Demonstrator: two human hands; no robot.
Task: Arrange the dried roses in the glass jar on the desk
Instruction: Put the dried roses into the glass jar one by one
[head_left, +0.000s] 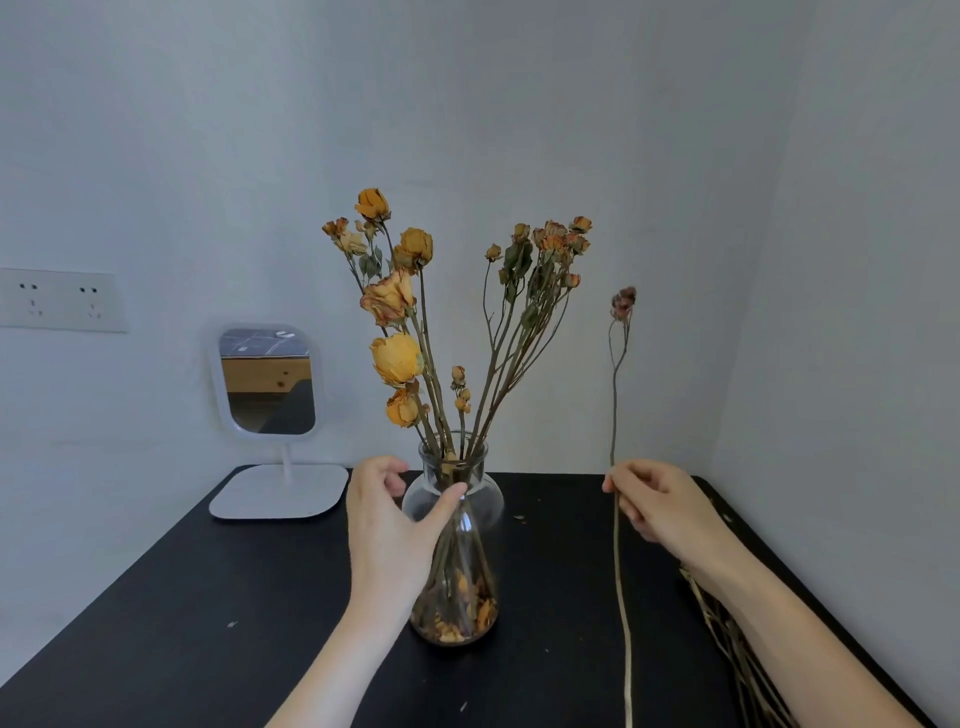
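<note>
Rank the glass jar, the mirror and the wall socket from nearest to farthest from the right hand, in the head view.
1. glass jar, centre of the desk, left of the right hand.
2. mirror, back left of the desk.
3. wall socket, far left, off the desk.

I record yellow-orange dried roses (397, 358) and orange-brown petal scraps (457, 621) in a clear glass jar (453, 501). The desk (208, 597) is black. The single rose stem (623, 302) is tan with a dusky pink-brown head; the stand mirror (267, 382) is white-framed.
</note>
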